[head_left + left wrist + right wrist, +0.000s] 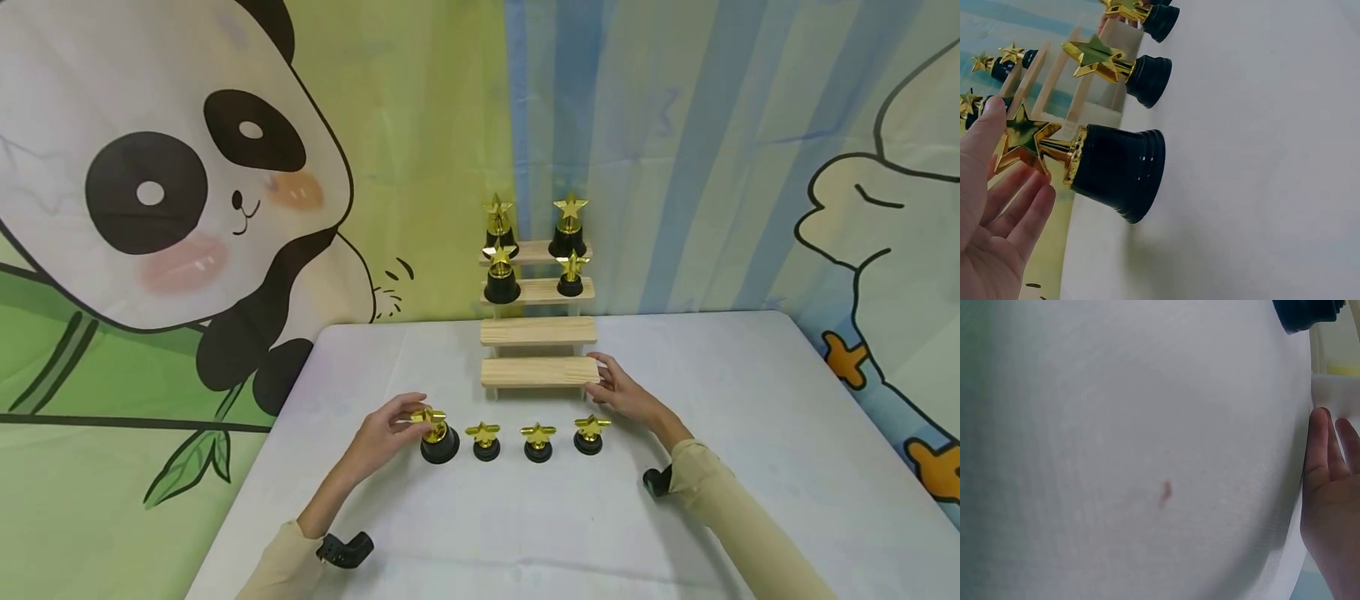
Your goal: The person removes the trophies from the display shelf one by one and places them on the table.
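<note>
The left hand has its thumb and fingers curled round the gold star of the large trophy, whose black base is at the left end of a row; whether that base touches the table I cannot tell. The right hand has its fingers parted at the right end of the bottom step of the wooden stand, but whether they grip it or only rest there is unclear. Beside the large trophy stand three small ones. Behind, the top two steps carry two trophies each, the lower two none, so I would judge the set half placed, with four left. The left wrist view shows the fingertips under the star, largely hidden from the head view. The right wrist view shows fairly straight fingers by the white side support, and a small reddish mark that I cannot make out from above; only the head view gives the whole layout.
</note>
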A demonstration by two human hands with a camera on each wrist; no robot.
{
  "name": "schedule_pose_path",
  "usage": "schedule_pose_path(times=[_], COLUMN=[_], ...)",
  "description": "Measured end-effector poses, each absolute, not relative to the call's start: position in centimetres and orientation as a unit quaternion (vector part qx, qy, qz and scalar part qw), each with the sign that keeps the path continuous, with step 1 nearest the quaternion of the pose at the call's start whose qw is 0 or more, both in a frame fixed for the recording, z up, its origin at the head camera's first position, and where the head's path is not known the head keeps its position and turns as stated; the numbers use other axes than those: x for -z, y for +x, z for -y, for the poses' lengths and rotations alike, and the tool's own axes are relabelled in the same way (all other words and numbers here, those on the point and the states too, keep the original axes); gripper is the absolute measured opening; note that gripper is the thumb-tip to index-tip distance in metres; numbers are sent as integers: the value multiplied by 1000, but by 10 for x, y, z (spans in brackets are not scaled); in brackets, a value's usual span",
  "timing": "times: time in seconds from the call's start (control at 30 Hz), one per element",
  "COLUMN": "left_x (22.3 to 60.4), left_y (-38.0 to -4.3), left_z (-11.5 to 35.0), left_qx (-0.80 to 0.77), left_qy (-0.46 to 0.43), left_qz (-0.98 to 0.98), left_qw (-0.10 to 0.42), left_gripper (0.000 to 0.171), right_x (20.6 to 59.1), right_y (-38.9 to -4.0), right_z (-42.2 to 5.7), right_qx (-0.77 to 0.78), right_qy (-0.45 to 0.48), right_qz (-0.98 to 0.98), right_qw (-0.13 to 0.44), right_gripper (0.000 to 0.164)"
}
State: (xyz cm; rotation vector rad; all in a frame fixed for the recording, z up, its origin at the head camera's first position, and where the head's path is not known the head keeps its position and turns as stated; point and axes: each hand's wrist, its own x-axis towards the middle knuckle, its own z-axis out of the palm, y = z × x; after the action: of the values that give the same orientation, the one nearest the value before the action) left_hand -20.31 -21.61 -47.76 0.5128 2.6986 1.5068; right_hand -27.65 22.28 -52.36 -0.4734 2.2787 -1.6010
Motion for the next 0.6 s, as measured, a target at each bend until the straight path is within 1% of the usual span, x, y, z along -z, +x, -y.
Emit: schedule_pose_path(times=[0.17, 0.27, 0.5, 0.6], left_x=[450, 445, 454, 444], left_y=[-203, -210, -243, -261], left_z=[209, 207, 207, 198], left_qx=[-478, -480, -473, -488], left_qy=[163, 169, 176, 183], left_qz=[-863, -861, -863, -853], left_qw=[1, -5, -32, -34], left_gripper=[41, 40, 40, 40], right_x=[521, 522, 523, 524], right_y=[-277, -277, -276, -276], right_z=[-224, -224, -223, -223], right_qx=[557, 558, 561, 561], right_qy=[-162, -160, -166, -163], right_qz=[-800, -800, -796, -797], right_qw=[154, 153, 154, 153], right_gripper=[68, 68, 67, 66])
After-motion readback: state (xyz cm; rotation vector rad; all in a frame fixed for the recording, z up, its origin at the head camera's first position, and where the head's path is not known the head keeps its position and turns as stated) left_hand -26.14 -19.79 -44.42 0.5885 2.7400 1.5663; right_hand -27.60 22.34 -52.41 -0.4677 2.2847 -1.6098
